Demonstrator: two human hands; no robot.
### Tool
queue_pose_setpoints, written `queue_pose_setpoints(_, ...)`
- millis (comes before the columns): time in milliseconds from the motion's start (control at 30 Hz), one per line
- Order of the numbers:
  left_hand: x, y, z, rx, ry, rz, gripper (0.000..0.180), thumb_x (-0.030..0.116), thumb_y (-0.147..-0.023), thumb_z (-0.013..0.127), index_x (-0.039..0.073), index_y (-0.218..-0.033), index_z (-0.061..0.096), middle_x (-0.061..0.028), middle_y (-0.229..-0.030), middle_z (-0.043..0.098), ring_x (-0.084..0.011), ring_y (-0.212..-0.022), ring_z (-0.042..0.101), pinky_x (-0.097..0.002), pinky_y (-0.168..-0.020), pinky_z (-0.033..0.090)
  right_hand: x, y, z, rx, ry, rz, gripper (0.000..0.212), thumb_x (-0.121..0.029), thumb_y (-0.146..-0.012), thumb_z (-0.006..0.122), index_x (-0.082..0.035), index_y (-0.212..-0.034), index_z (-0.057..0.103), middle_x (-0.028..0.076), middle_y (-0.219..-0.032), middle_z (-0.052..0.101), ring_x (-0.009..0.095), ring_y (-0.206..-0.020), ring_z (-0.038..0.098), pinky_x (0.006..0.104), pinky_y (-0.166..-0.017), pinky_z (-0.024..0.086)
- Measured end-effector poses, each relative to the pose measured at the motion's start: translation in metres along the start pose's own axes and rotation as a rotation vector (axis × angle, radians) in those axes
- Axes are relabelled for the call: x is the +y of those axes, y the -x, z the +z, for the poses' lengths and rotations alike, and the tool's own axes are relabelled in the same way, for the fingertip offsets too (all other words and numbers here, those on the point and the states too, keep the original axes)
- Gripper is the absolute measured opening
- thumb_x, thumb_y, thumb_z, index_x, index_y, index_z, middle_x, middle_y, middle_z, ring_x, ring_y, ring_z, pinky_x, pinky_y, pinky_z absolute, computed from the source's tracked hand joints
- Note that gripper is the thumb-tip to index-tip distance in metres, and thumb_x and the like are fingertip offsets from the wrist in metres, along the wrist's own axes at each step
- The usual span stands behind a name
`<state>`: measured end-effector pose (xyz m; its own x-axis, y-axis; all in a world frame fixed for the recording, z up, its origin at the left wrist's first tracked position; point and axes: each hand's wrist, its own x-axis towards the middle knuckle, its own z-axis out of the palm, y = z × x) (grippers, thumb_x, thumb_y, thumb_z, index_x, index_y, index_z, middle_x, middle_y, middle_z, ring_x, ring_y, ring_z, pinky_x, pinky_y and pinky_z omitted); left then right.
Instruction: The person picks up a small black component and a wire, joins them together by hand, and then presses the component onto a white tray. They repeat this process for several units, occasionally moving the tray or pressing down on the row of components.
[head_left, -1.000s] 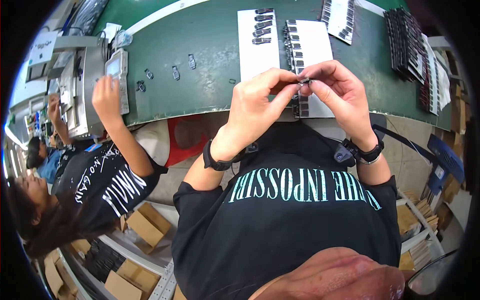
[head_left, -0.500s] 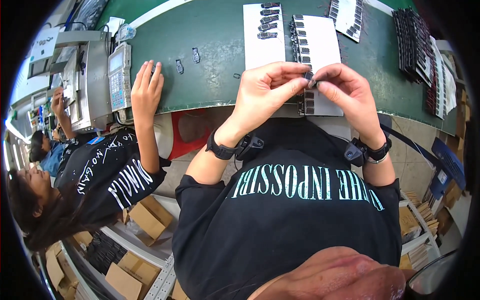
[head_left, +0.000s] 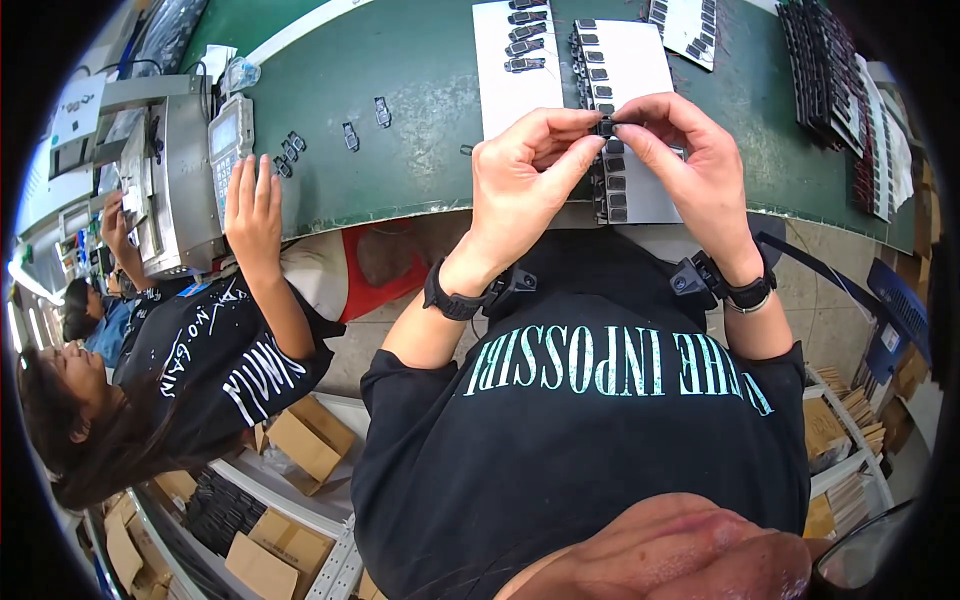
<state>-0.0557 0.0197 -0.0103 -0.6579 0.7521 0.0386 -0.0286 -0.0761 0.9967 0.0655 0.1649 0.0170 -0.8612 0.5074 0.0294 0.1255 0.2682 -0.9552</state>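
Between the fingertips of my left hand (head_left: 525, 180) and my right hand (head_left: 690, 160) is a small black rectangular part (head_left: 606, 128), pinched from both sides. Both hands hover over a white sheet (head_left: 645, 65) edged with a row of small black modules (head_left: 598, 74). More of these modules show below my fingers, toward the table's front edge. Beside my left hand lies another white sheet (head_left: 492, 85), with several black parts (head_left: 525, 47) in a column on it. My fingers partly hide the held part.
A co-worker's hand (head_left: 254, 215) is by a grey keypad device (head_left: 230, 140) at left. Loose black parts (head_left: 350, 136) lie on the green table (head_left: 420, 150). Stacked black strips (head_left: 815, 85) stand at far right. Cardboard boxes (head_left: 310, 440) sit on shelving behind me.
My hands have shifted slightly forward with the black part still pinched. The co-worker's hand has drawn back leftward, exposing several small black parts on the table. The view has shifted a little.
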Motion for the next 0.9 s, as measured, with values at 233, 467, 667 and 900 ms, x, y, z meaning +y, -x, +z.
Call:
queue_pose_setpoints(233,0.000,0.006,-0.002,-0.025,-0.047,0.034,0.021,0.002,-0.090,0.071,-0.003,-0.110,0.070,-0.0092,-0.101,0.075,-0.0120,-0.091,0.071,-0.0247,-0.081,0.058,0.013,-0.006,-0.009,-0.145,-0.199,0.031,0.014,-0.007,-0.094,0.067,-0.002,-0.106,0.065,-0.002,-0.098,0.062,0.006,-0.083,0.059,0.0225,-0.076,0.050)
queue_pose_setpoints(467,-0.005,0.003,-0.011,-0.070,-0.101,0.033,0.021,0.002,-0.089,0.072,-0.002,-0.109,0.070,-0.0108,-0.100,0.075,-0.0131,-0.091,0.072,-0.0255,-0.082,0.059,0.022,-0.018,-0.009,-0.315,-0.395,0.142,0.023,-0.007,-0.095,0.065,-0.002,-0.116,0.058,0.000,-0.101,0.061,0.006,-0.088,0.059,0.0227,-0.078,0.051)
queue_pose_setpoints(667,-0.010,-0.003,-0.015,-0.067,-0.120,0.024,0.019,0.002,-0.090,0.070,-0.002,-0.108,0.070,-0.0103,-0.100,0.075,-0.0130,-0.091,0.072,-0.0260,-0.082,0.059,0.033,-0.027,0.006,-0.277,-0.244,0.020,0.024,-0.005,-0.095,0.063,-0.002,-0.118,0.056,0.001,-0.100,0.061,0.008,-0.088,0.059,0.0238,-0.080,0.051)
queue_pose_setpoints(900,-0.005,0.001,-0.019,-0.090,-0.007,-0.129,0.014,0.000,-0.091,0.067,-0.003,-0.104,0.070,-0.0092,-0.098,0.075,-0.0107,-0.088,0.071,-0.0255,-0.079,0.058,0.002,-0.005,0.005,-0.242,0.138,-0.090,0.031,-0.003,-0.093,0.063,-0.001,-0.123,0.058,0.006,-0.101,0.063,0.013,-0.094,0.061,0.0271,-0.087,0.050)
